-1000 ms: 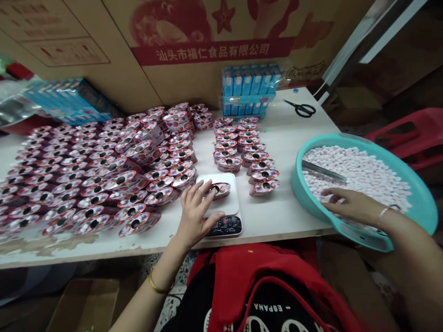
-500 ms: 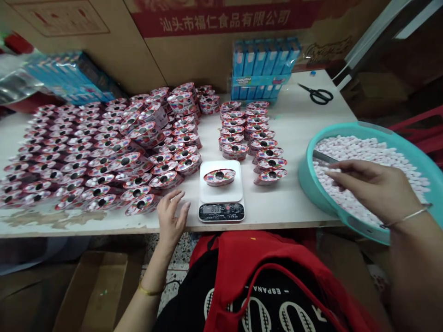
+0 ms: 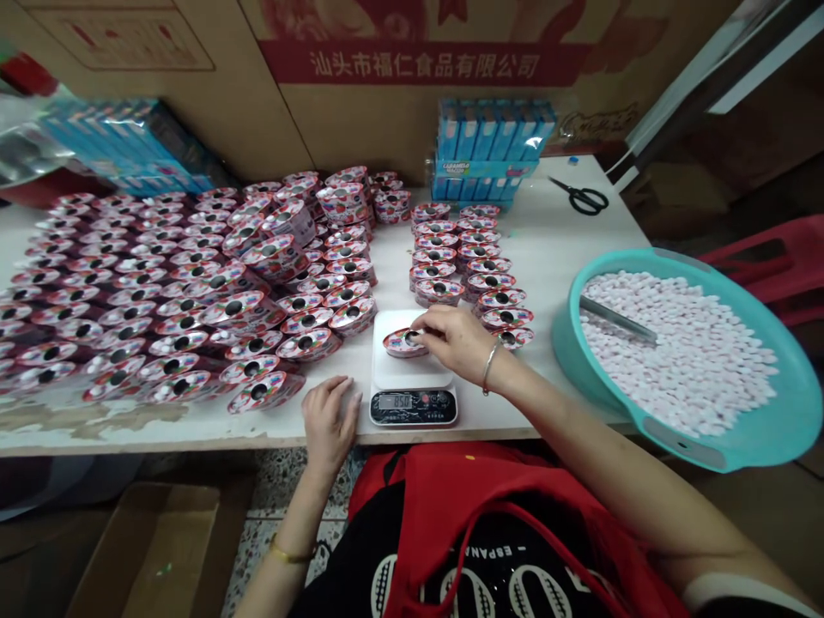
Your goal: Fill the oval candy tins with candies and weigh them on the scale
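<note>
A small oval red-and-white pack (image 3: pixel 397 342) with a dark round hole in its top stands on the white kitchen scale (image 3: pixel 384 375). My right hand (image 3: pixel 456 342) is over the pack's right end, fingertips pinched together at the hole; anything between them is hidden. The scale's display (image 3: pixel 400 402) seems to read 85.0. My left hand (image 3: pixel 330 421) rests at the table's front edge, left of the scale, with fingers loosely bent, thumb apart and nothing in it. To the right, a turquoise basin (image 3: pixel 566 343) holds many small white candies (image 3: pixel 682 343) and a metal scoop-like strip (image 3: pixel 618 320).
Rows of similar packs (image 3: pixel 129 313) fill the table's left, some stacked. Two shorter rows (image 3: pixel 434 271) stand behind the scale. Blue boxed packages (image 3: pixel 486 150) lean against a large carton (image 3: pixel 360 120). Black scissors (image 3: pixel 583 199) lie at the back right.
My right hand has moved left from the basin to the pack on the scale. The metal strip it was near now lies on the candies. My left hand has barely moved.
</note>
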`<state>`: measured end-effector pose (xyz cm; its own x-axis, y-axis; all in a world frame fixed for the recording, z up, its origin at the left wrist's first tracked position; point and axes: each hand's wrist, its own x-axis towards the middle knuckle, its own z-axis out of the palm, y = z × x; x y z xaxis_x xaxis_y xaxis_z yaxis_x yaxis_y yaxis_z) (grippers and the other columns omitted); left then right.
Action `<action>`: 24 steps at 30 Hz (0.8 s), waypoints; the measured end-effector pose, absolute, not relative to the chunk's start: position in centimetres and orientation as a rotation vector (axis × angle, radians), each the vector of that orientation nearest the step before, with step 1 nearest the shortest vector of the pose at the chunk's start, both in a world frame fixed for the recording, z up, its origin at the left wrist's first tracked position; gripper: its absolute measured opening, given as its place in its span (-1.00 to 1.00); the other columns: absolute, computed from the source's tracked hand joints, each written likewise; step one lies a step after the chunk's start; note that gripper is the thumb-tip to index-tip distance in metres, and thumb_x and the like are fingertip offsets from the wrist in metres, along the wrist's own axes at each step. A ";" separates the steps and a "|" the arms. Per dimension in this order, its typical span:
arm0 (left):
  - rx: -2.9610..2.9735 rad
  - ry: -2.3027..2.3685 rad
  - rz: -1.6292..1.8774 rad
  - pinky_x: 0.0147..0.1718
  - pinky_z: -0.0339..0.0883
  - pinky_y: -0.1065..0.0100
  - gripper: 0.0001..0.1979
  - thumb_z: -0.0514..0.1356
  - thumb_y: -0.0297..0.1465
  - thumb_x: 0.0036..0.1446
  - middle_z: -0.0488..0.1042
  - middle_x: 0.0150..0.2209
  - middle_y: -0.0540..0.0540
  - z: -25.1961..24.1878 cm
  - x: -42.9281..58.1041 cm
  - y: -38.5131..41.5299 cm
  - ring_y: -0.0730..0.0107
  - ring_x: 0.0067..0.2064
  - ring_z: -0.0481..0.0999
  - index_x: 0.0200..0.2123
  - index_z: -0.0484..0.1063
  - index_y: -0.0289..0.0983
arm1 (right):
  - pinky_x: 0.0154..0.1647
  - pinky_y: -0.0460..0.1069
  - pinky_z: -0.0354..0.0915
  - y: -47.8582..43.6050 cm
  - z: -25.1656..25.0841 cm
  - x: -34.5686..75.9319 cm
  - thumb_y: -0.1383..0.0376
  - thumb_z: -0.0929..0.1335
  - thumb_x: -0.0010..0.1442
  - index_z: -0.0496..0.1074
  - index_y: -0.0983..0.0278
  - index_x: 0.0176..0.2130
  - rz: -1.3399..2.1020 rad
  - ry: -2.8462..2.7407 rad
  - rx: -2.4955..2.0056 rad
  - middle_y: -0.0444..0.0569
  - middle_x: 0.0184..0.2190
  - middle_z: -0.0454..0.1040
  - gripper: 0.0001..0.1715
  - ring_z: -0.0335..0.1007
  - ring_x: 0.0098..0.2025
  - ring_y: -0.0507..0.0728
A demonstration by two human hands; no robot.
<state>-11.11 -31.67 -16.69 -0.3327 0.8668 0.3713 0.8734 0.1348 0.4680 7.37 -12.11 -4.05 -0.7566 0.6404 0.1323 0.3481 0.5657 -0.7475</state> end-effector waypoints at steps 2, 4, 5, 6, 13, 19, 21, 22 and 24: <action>-1.806 -2.364 -0.986 -0.01 0.20 0.15 -0.72 0.11 -0.31 0.21 0.47 -0.10 -0.19 -16.7 -11.1 -31.7 0.21 -0.04 0.42 -0.04 0.41 -0.25 | -0.27 -0.04 0.24 -12.1 -4.0 7.3 0.49 0.36 0.14 0.51 0.34 -0.34 1.004 -2.407 -0.782 -0.04 -0.40 0.45 -0.88 0.33 -0.34 0.04; -1.800 -2.360 -0.990 -0.02 0.20 0.16 -0.73 0.12 -0.31 0.21 0.47 -0.10 -0.19 -16.7 -11.0 -31.6 0.22 -0.05 0.42 -0.05 0.41 -0.25 | -0.25 -0.02 0.25 -12.0 -3.8 7.4 0.45 0.35 0.16 0.51 0.33 -0.34 0.997 -2.385 -0.755 -0.03 -0.39 0.46 -0.89 0.35 -0.31 0.05; -1.796 -2.357 -0.992 -0.02 0.20 0.17 -0.74 0.12 -0.31 0.21 0.47 -0.11 -0.19 -16.7 -11.0 -31.6 0.22 -0.05 0.42 -0.06 0.41 -0.25 | -0.24 -0.02 0.25 -12.0 -3.6 7.6 0.43 0.35 0.17 0.52 0.33 -0.33 0.996 -2.367 -0.747 -0.02 -0.39 0.46 -0.89 0.36 -0.30 0.06; -1.792 -2.354 -0.994 -0.02 0.19 0.17 -0.74 0.12 -0.32 0.21 0.47 -0.11 -0.18 -16.7 -10.9 -31.6 0.23 -0.06 0.42 -0.06 0.41 -0.26 | -0.23 -0.01 0.25 -12.0 -3.4 7.9 0.40 0.35 0.18 0.52 0.32 -0.33 0.994 -2.342 -0.750 -0.02 -0.39 0.47 -0.89 0.37 -0.30 0.07; -1.782 -2.350 -1.018 -0.03 0.19 0.20 -0.76 0.13 -0.33 0.21 0.48 -0.14 -0.17 -16.6 -10.7 -31.6 0.26 -0.08 0.42 -0.09 0.42 -0.26 | -0.34 -0.01 0.24 -11.4 -2.9 11.1 0.21 0.38 0.18 0.53 0.29 -0.32 0.959 -2.173 -0.885 -0.05 -0.41 0.45 -0.80 0.32 -0.37 0.06; -1.781 -2.368 -1.006 -0.04 0.20 0.19 -0.77 0.12 -0.32 0.21 0.48 -0.14 -0.17 -16.5 -10.6 -31.6 0.25 -0.08 0.43 -0.10 0.43 -0.26 | -0.38 -0.02 0.19 -11.8 -3.3 11.2 0.18 0.37 0.18 0.53 0.29 -0.34 0.948 -2.169 -0.891 -0.06 -0.45 0.43 -0.77 0.27 -0.42 0.04; -1.777 -2.371 -1.008 -0.04 0.20 0.19 -0.77 0.12 -0.32 0.21 0.48 -0.15 -0.17 -16.5 -10.6 -31.5 0.25 -0.09 0.43 -0.11 0.43 -0.26 | -0.37 -0.03 0.18 -12.1 -3.2 10.7 0.19 0.37 0.18 0.53 0.30 -0.35 0.938 -2.186 -0.861 -0.07 -0.47 0.42 -0.77 0.27 -0.42 0.04; -1.774 -2.374 -1.010 -0.04 0.20 0.19 -0.77 0.12 -0.32 0.21 0.48 -0.15 -0.17 -16.5 -10.6 -31.5 0.26 -0.09 0.43 -0.11 0.43 -0.26 | -0.37 -0.03 0.18 -12.2 -3.2 10.4 0.19 0.37 0.19 0.53 0.30 -0.35 0.933 -2.192 -0.848 -0.07 -0.47 0.41 -0.78 0.27 -0.42 0.04; -1.767 -2.382 -1.014 -0.04 0.21 0.18 -0.77 0.12 -0.32 0.21 0.48 -0.15 -0.17 -16.5 -10.7 -31.5 0.26 -0.09 0.43 -0.11 0.44 -0.26 | -0.34 -0.02 0.19 -12.4 -3.1 10.0 0.21 0.37 0.20 0.54 0.29 -0.35 0.928 -2.198 -0.829 -0.06 -0.46 0.42 -0.79 0.29 -0.39 0.05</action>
